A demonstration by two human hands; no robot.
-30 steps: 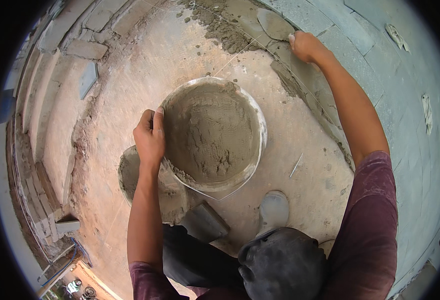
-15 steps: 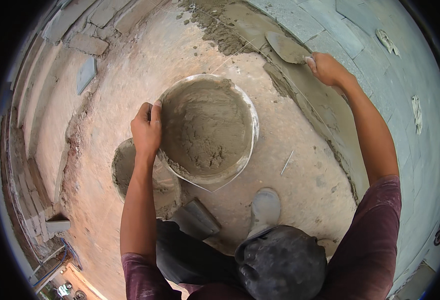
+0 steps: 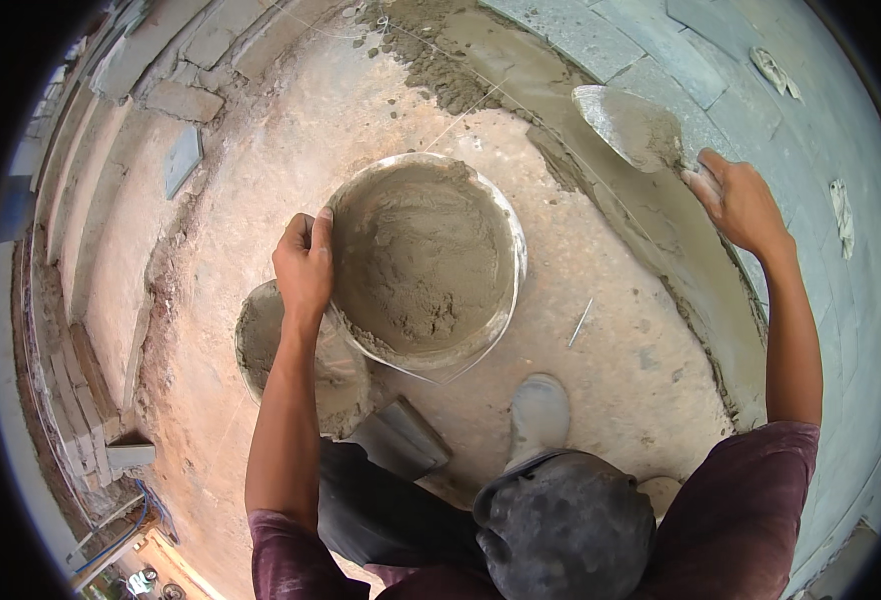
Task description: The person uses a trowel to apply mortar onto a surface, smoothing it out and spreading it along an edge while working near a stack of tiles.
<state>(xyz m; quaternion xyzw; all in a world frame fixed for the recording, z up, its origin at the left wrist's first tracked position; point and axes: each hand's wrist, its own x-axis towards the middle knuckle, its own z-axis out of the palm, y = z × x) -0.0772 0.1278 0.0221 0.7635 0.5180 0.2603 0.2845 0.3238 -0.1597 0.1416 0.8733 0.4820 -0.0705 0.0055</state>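
Observation:
My left hand (image 3: 305, 262) is closed on the rim of a round bucket (image 3: 522, 262) with grey wet mortar (image 3: 426, 255) in it. The bucket stands in front of me, its thin wire handle hanging on the near side. In my right hand (image 3: 741, 200) is the handle of a trowel (image 3: 636, 128), held at the far right. Mortar coats most of its blade, with a pale bare strip along the left edge. Below the blade runs a band of smoothed wet mortar (image 3: 651, 215) beside the grey paving slabs (image 3: 681, 100).
A second bucket (image 3: 258, 345) stands partly behind my left forearm, near a grey tile (image 3: 401, 440). A string line (image 3: 561, 133) crosses above the mortar band. White gloves (image 3: 776, 72) lie on the slabs. Stone steps (image 3: 91, 180) rise on the left. A thin stick (image 3: 581, 323) lies on the ground.
My right hand has moved right and slightly nearer with the trowel, off the mortar band's far part toward the slabs. My left hand keeps its hold on the bucket rim.

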